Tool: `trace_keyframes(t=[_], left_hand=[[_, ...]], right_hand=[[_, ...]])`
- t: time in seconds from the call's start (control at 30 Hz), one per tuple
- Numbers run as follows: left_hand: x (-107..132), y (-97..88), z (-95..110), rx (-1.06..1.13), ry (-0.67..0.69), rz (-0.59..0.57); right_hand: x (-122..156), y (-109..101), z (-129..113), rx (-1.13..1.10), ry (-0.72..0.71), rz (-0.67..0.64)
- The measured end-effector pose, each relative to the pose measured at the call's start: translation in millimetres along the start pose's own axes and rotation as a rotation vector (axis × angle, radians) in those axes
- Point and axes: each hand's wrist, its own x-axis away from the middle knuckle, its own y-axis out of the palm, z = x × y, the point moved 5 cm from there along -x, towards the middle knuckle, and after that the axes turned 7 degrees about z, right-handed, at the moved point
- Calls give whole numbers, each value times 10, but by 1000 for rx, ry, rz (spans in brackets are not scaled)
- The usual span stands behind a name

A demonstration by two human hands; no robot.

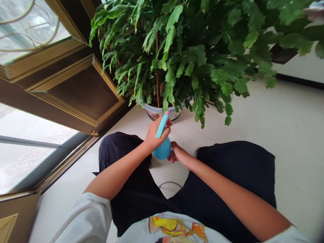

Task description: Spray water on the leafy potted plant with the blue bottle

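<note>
My left hand [155, 133] is wrapped around the upper part of a blue spray bottle [162, 151], with its light-blue spray head [162, 125] and pink nozzle tip above the fingers. The nozzle points away from me, toward a leafy potted plant [174, 64]. Close against the bottle's right side is my right hand [178, 153], its fingers loosely bent and apart; whether they touch the bottle is hard to tell. Water droplets show on some of the green leaves. Hanging leaves partly cover the painted pot [174, 115] just beyond the bottle.
On the left stands an open brown door [76, 87] with gold trim and a glass pane. The pale tiled floor [293, 135] stretches to the right. My bent knees in dark trousers [235, 168] flank the bottle. Leaves overhang the floor at upper right.
</note>
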Motion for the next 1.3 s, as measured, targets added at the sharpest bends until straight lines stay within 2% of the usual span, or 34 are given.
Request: trace_keyframes(t=[0.1,0.2,0.33,0.5,0.67,0.8,1.0,1.17,1.3], left_hand=[[79,146,-50,-45,32,-88],[160,286,-126,-23,85,-164],[210,329,-236,156,17,-192],[285,338,-294,205,-54,-252],[341,351,-316,78,-1,-224],[325,312,-341,9,9,-190],[321,241,-424,22,-14,-169],[322,240,-535,2,-85,-129],[284,209,-511,4,-47,-121]], right_hand=[[0,-213,-183,142,-348,126],[53,-366,-330,182,-664,269],[72,-366,-353,252,-881,302],[106,-350,-334,377,-952,385],[231,-454,-410,417,-997,502],[397,-488,-504,388,-1113,605],[447,-329,-494,589,-1215,529],[457,-318,-481,503,-1297,419],[410,-404,-510,280,-1218,350]])
